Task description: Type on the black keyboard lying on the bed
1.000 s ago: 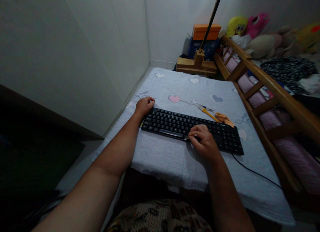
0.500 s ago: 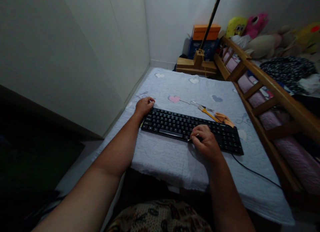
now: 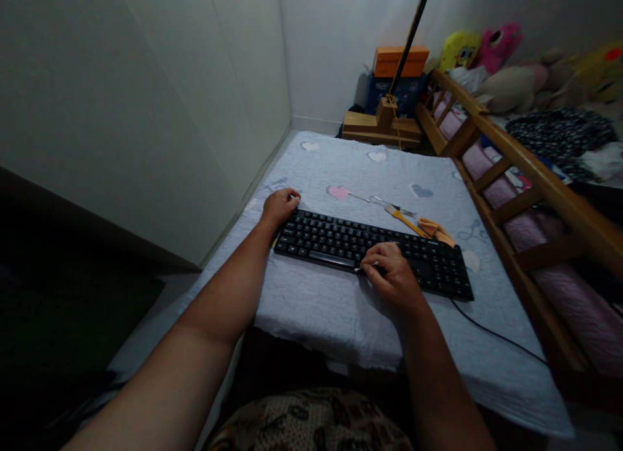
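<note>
A black computer keyboard (image 3: 335, 237) lies aslant on a pale cloth with heart patterns. At its far left corner rests my left hand (image 3: 280, 207), its fingers curled in against the keyboard's edge. My right hand (image 3: 389, 272) pinches a thin cotton swab (image 3: 359, 268). The swab's white tip meets the keyboard's front edge, near the right end of the space bar (image 3: 332, 259). Under my right hand some keys are hidden. Behind the keyboard lie a flat brush with a yellow handle (image 3: 407, 222), a thin metal tool (image 3: 377, 200) and a crumpled orange-brown cloth (image 3: 437, 231).
The keyboard's black cable (image 3: 496, 335) trails off the right side of the cloth-covered surface (image 3: 316, 302). A wooden bed rail (image 3: 530, 172) borders the right, with plush toys beyond. A white panel (image 3: 195, 113) stands left. At the back are a wooden stand (image 3: 360, 125) and an orange box (image 3: 400, 61).
My right hand has slid a little to the left along the keyboard's front edge, taking the cotton swab with it. My left hand and the keyboard stay in place.
</note>
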Demonstrator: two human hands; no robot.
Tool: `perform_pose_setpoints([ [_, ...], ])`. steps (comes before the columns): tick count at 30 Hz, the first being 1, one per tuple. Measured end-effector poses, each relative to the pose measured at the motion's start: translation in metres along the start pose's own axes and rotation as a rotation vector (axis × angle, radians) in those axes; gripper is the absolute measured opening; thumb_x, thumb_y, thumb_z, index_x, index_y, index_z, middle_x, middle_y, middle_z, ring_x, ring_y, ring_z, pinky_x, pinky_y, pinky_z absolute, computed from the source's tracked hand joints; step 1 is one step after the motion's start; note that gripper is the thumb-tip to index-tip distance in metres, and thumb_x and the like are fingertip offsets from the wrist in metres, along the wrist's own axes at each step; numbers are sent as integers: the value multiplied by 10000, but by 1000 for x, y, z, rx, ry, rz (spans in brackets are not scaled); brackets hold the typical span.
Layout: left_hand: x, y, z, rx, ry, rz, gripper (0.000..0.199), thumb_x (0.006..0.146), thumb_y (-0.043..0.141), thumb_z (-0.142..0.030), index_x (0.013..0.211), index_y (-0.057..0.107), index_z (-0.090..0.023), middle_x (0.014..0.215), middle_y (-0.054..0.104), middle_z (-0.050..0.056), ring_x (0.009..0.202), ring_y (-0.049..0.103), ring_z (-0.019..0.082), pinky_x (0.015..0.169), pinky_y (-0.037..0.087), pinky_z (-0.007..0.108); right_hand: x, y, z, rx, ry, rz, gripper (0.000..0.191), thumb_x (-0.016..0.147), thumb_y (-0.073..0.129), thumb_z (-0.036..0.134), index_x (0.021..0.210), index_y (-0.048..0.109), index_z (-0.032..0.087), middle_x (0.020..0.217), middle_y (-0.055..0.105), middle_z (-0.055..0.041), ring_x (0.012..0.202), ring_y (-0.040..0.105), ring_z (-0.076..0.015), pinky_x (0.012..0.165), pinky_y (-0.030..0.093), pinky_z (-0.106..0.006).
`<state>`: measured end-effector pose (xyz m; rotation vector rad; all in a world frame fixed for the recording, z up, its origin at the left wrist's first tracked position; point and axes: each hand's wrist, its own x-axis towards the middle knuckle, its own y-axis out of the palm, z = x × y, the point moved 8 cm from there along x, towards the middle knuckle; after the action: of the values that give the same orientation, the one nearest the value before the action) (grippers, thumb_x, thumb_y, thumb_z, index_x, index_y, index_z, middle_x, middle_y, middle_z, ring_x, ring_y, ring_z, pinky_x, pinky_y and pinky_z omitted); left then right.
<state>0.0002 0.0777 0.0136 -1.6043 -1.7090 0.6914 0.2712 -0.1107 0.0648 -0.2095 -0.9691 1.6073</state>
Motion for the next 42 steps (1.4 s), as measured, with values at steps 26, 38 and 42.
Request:
perform_pose_setpoints([
  [26, 0, 0, 2, 13, -14, 5, 347, 833, 541, -348, 1050, 764, -194, 838, 717, 42, 769, 595, 186, 712, 424, 282, 1, 0, -9, -71, 10, -73, 151, 903, 585, 179, 853, 720, 223, 903, 669, -69, 966, 552, -248, 884, 438, -439],
  [38, -1, -1, 0, 5, -7, 1, 342, 827, 545, -348, 1041, 765, -195, 836, 715, 46, 781, 603, 194, 715, 430, 288, 2, -1, 0, -44, -9, -41, 166, 881, 584, 163, 783, 701, 228, 867, 670, -63, 935, 558, -244, 859, 441, -437],
  [42, -1, -1, 0, 3, -8, -1, 328, 827, 549, -342, 1032, 763, -200, 849, 720, 47, 787, 604, 193, 721, 432, 286, 3, 1, 1, -35, -4, -13, 167, 867, 586, 160, 766, 701, 229, 863, 671, -65, 932, 561, -245, 863, 443, -442],
])
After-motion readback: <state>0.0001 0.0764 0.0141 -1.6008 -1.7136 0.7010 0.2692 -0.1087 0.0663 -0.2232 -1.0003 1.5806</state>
